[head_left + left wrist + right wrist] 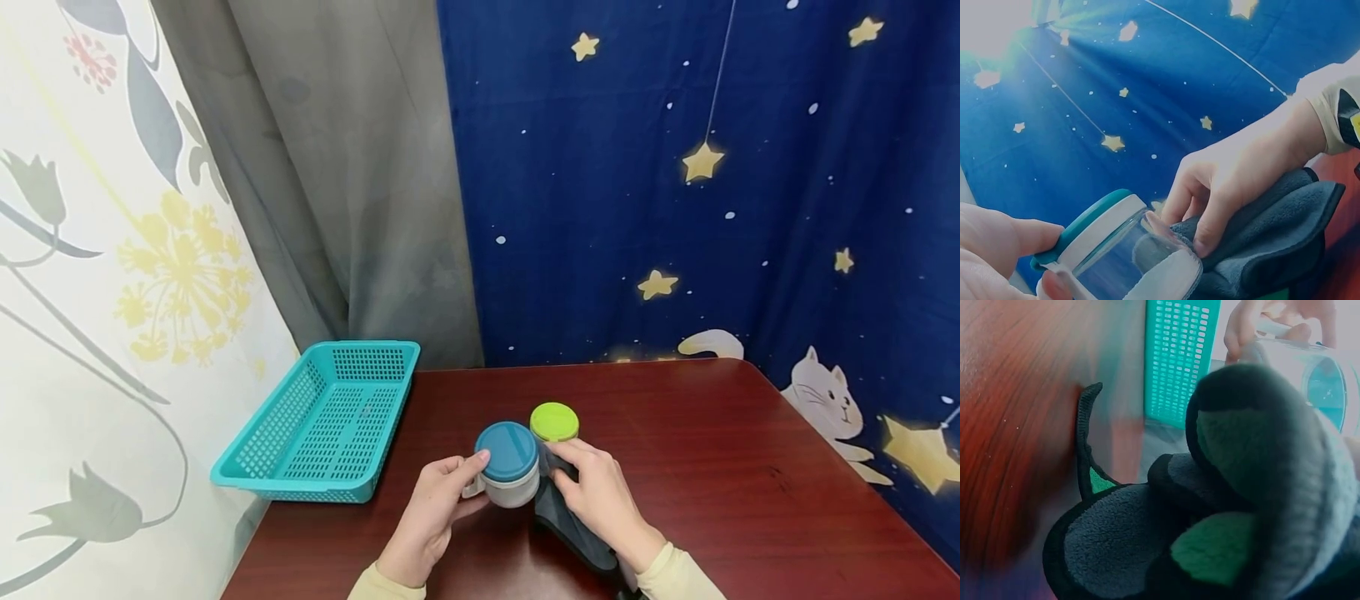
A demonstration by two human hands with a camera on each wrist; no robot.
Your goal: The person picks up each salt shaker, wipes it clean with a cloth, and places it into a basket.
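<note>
A clear glass jar (512, 495) with a blue lid (506, 451) and a side handle is off to the left of my right hand. My left hand (437, 504) grips it at the handle, thumb on the lid's edge. White contents show through the tilted glass (1100, 275) in the left wrist view. My right hand (602, 493) holds a bunched dark grey cloth (1272, 234) against the jar's side. Green patches show on the cloth (1110, 547) in the right wrist view, where its folds hide the right fingers. Just behind stands a container with a lime-green lid (554, 422).
A turquoise perforated basket (315, 492) stands at the table's left, with nothing visible inside. The reddish-brown table (750, 467) extends to the right. A grey curtain (375, 167) and a blue star-patterned curtain (600, 208) hang behind; a floral one (97, 292) hangs left.
</note>
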